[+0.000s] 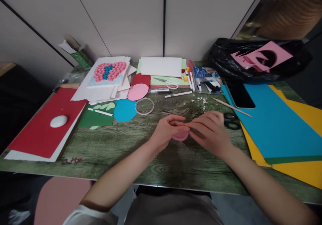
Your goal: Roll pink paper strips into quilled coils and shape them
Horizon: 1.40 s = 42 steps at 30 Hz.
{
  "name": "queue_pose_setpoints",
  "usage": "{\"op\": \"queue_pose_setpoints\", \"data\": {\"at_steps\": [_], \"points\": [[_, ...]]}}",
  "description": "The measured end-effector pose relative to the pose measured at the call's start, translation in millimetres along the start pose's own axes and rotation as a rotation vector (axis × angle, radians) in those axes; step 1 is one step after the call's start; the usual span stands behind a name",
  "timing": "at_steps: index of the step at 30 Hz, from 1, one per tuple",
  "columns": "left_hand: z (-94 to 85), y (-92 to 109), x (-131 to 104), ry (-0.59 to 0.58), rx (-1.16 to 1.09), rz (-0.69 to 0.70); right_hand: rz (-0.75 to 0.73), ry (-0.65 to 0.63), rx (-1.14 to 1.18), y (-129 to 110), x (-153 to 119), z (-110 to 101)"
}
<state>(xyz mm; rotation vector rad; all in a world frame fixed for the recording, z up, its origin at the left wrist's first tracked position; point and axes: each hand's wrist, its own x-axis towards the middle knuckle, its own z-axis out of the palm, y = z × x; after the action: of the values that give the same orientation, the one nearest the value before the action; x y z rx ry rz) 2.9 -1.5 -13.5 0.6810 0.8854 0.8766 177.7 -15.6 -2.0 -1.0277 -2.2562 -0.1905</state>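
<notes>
My left hand (167, 131) is closed on a small round piece of pink paper (180, 136), its thumb lying across the top and covering the upper part. From the other side, my right hand (210, 131) brings its bent fingertips together at the paper's edge, close to the left thumb. What exactly the right fingertips pinch is partly hidden. Just right of that hand lie black scissor handles (231, 121). Beyond the hands, small paper scraps (201, 100) are scattered on the dark wood-patterned table (120, 144).
Blue paper (284, 127), a phone (240, 94) and a pointed wooden stick (232, 107) lie right. White-handled scissors (172, 83), a clear ring (144, 106), a blue paper circle (125, 110) and pink-and-blue flower artwork (108, 72) lie farther back. Red paper (42, 131) is left; a black bag (221, 60) back right.
</notes>
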Motion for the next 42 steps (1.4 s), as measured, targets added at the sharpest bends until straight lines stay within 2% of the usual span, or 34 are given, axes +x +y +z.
{"op": "queue_pose_setpoints", "data": {"at_steps": [7,11,15,25,36,42], "points": [[-2.1,1.5,-0.3,-0.053,0.004,-0.009,0.207,-0.002,0.276,-1.9,3.1,-0.2],[-3.6,2.4,0.8,-0.079,-0.003,-0.021,0.265,-0.02,0.381,-1.9,4.5,1.8],[-3.2,5.0,-0.4,-0.096,0.026,-0.01,0.253,-0.011,0.384,-1.8,3.3,3.6],[-2.9,6.7,0.4,-0.081,0.01,-0.006,0.196,0.063,0.222,1.6,2.7,1.2],[4.6,3.0,-4.0,0.0,0.067,0.047,0.033,0.023,0.075,-0.1,-1.2,1.9],[1.8,4.4,-4.0,-0.041,0.049,0.023,0.134,0.035,0.217,-2.5,-0.6,2.4]]}}
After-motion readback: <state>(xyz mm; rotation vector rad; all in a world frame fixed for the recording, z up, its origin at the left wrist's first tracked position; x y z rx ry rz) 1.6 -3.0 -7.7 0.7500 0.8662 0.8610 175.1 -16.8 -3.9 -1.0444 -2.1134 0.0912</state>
